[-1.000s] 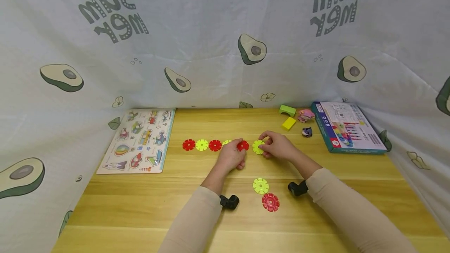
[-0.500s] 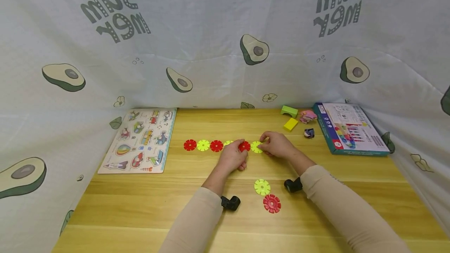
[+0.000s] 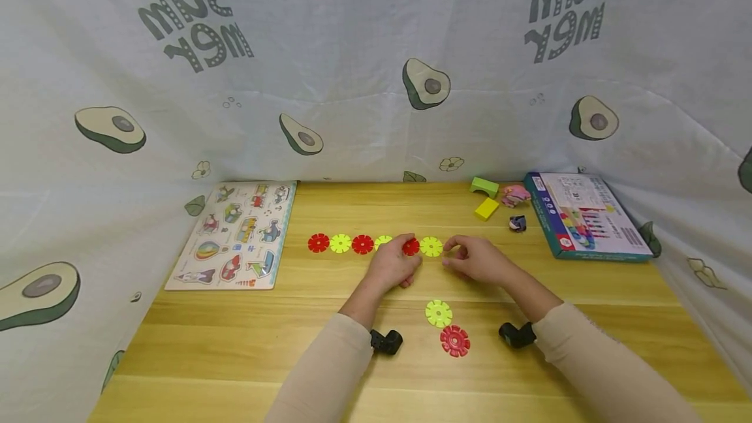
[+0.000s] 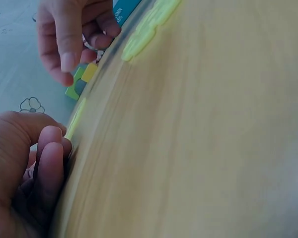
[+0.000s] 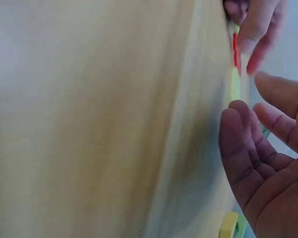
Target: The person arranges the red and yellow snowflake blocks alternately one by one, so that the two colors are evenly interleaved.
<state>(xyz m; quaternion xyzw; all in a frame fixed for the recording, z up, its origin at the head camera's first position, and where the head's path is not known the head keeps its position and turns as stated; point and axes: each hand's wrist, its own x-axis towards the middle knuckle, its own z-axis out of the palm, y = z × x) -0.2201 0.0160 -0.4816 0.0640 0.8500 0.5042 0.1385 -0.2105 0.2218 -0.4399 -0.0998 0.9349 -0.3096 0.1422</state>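
Observation:
Flat notched plastic discs, red and yellow by turns, lie in a row across the table in the head view, from a red disc [image 3: 318, 243] at the left to a yellow disc [image 3: 431, 247] at the right. My left hand [image 3: 392, 263] holds the last red disc [image 3: 411, 247] between thumb and index finger, partly covering the yellow disc [image 3: 383, 240] beside it. Just right of the end yellow disc, my right hand [image 3: 477, 258] has thumb and fingers apart with nothing between them. In the right wrist view, this hand's fingertips [image 5: 232, 116] are close to the yellow disc [image 5: 235, 84].
Nearer me lie a loose yellow disc [image 3: 438, 313] and a loose red disc [image 3: 455, 341]. A picture puzzle board [image 3: 235, 237] is at the left. Green [image 3: 484, 187] and yellow [image 3: 486, 209] blocks, two small figures [image 3: 516, 196] and a box [image 3: 587, 214] stand back right.
My right hand brought the yellow disc leftward up against the red one, then let go and drew back to the right. My left hand has stayed at the red disc.

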